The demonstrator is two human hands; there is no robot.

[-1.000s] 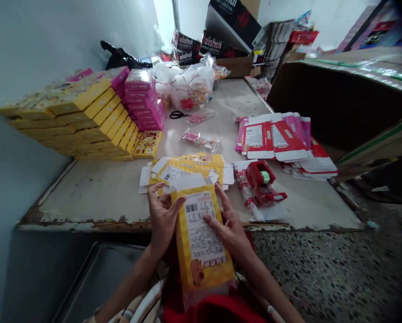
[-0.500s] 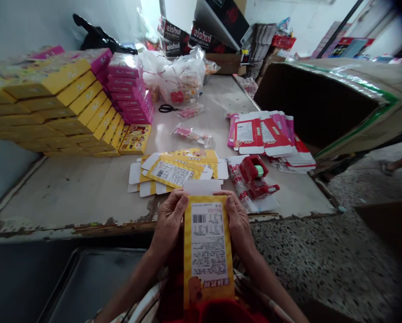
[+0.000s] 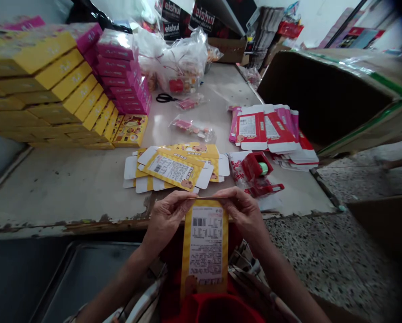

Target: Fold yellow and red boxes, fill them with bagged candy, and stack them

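Worn table (image 3: 86, 188), stacked yellow boxes (image 3: 62, 89), flat cartons (image 3: 175, 168) near a red tape dispenser (image 3: 254, 167), fingers of left hand (image 3: 165, 220) and right hand (image 3: 246, 215) pinching the top end of a printed carton (image 3: 205, 246), in front of the table

One table (image 3: 76, 179) carries most of the goods. One yellow carton (image 3: 206, 242) is held at its near edge; beyond it lie several flat yellow cartons (image 3: 174, 167) — overlapped too much for an exact count. There is one red tape dispenser (image 3: 250, 167) with one green roll (image 3: 263, 168), plus one pair of scissors (image 3: 165, 98) and two small clear packets (image 3: 191, 128). Two red flat cartons (image 3: 249, 128) lie uppermost, more beneath. The stacks hold at least five pink boxes (image 3: 116, 67) and well over a dozen yellow boxes (image 3: 71, 85) — hidden rows cannot be counted.
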